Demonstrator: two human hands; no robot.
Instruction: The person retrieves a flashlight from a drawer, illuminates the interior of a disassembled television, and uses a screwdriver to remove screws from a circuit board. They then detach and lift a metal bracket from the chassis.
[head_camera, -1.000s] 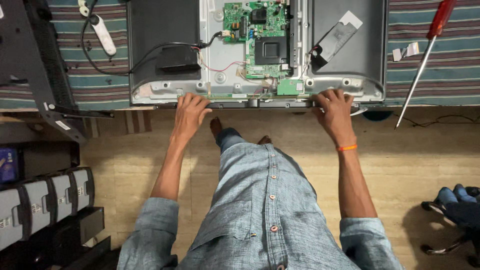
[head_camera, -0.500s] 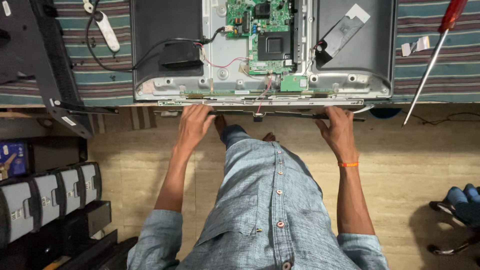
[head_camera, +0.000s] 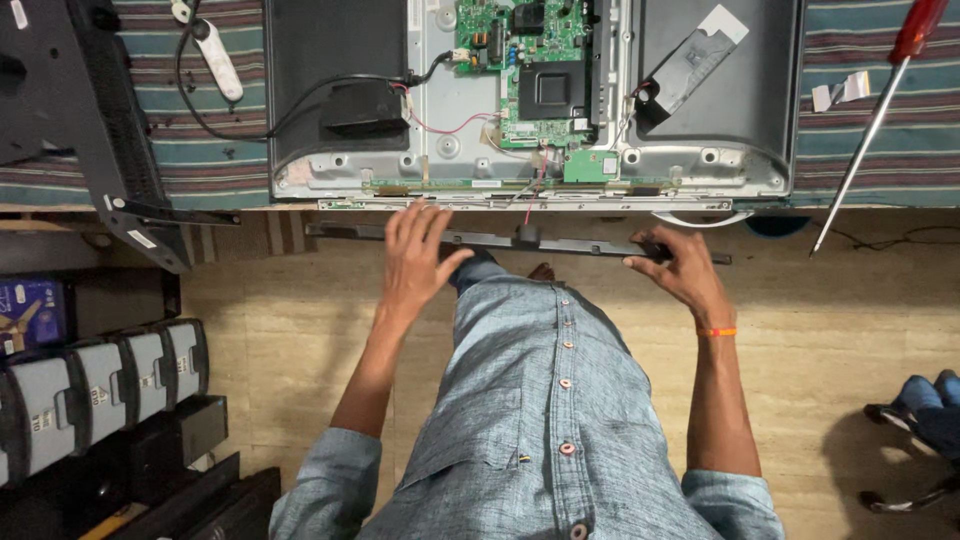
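Observation:
An opened flat television (head_camera: 330, 60) lies face down on a striped cloth, with its green circuit board (head_camera: 520, 40) and metal chassis bare. A long thin black trim strip (head_camera: 560, 243) hangs just below the set's near edge, apart from it. My right hand (head_camera: 680, 275) grips the strip near its right end. Over the strip's left part lies my left hand (head_camera: 420, 255), fingers spread and straight; whether it presses on the strip I cannot tell. My grey-blue shirt fills the lower middle.
A red-handled screwdriver (head_camera: 880, 110) lies on the striped cloth (head_camera: 890, 160) at the right. A black back cover (head_camera: 90, 120) leans at the left beside a white plug block (head_camera: 215, 55). Grey boxes (head_camera: 100, 390) stand lower left. Another person's leg (head_camera: 935, 400) shows at right.
The black trim strip has come off the television's near edge and moved toward me. Both hands have drawn back with it, the left one spreading its fingers.

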